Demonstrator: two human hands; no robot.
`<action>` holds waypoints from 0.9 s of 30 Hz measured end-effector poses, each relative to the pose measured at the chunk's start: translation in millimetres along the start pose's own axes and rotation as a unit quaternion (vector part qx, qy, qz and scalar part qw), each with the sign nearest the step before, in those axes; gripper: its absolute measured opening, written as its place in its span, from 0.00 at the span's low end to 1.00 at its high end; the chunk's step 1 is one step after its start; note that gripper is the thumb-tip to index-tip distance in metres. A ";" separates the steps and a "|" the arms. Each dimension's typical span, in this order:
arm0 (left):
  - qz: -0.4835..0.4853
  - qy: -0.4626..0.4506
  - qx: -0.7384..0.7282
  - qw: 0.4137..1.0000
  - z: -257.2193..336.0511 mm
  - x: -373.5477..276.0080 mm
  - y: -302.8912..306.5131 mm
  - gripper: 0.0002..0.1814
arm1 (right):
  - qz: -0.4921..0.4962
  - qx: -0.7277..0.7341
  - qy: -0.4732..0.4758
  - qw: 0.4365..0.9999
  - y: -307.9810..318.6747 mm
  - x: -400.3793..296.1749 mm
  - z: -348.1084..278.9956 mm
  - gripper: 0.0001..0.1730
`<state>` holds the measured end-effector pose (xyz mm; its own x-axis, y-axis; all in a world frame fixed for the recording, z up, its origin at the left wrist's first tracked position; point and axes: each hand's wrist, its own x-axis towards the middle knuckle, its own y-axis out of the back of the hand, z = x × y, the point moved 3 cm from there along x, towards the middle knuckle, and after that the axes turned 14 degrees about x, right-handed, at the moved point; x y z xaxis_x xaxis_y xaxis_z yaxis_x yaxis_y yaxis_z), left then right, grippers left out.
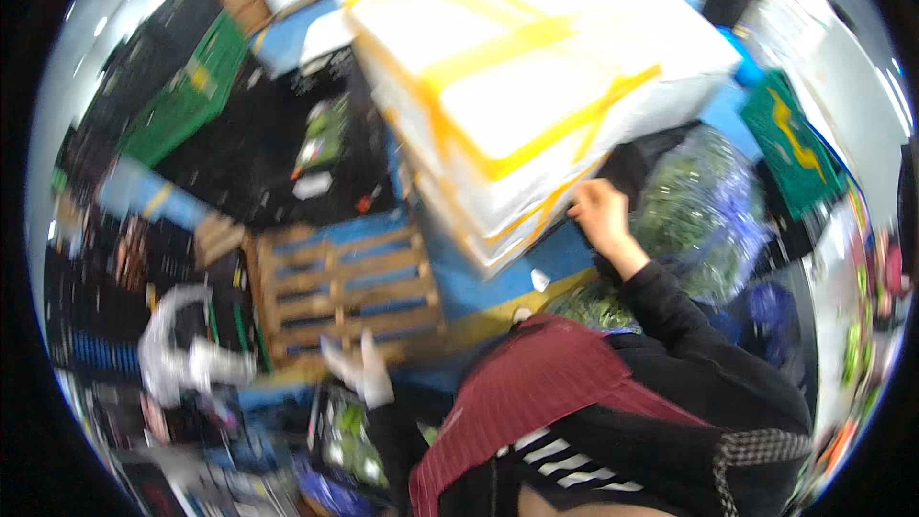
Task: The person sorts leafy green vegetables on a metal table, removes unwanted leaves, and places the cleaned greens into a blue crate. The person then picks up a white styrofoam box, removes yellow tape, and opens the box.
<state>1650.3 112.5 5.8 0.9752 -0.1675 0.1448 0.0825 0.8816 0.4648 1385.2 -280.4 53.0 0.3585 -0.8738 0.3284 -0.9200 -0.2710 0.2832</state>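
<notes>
A large stack of white foam boxes [546, 50] bound with yellow tape stands before me on the blue floor. My right hand [602, 219] is at the near right side of the stack, its fingers curled close to the lower edge. Whether they grip or only touch it, I cannot tell. My left hand [361, 368], pale and blurred, is low on the left with thumb and fingers apart and nothing between them. Just beyond it lies a wooden pallet [344, 291], flat on the floor.
Bagged leafy greens [693, 215] sit right of my right arm, near a green crate [793, 147]. Another green crate [190, 97] and black crates are at the far left. A white plastic bag [172, 352] hangs left of the pallet. A produce tray [352, 438] is below my left hand.
</notes>
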 end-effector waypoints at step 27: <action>-0.410 -0.043 0.138 0.901 24.7 -124.1 -133.7 0.24 | -0.048 -0.068 -0.138 0.987 28.8 61.7 96.8 0.19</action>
<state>1513.2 4.6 -52.7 0.5901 -0.7556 -0.2843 0.7015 0.3057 0.6437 1365.5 -381.3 -5.8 0.3684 -0.9287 0.0419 -0.8474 -0.3169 0.4260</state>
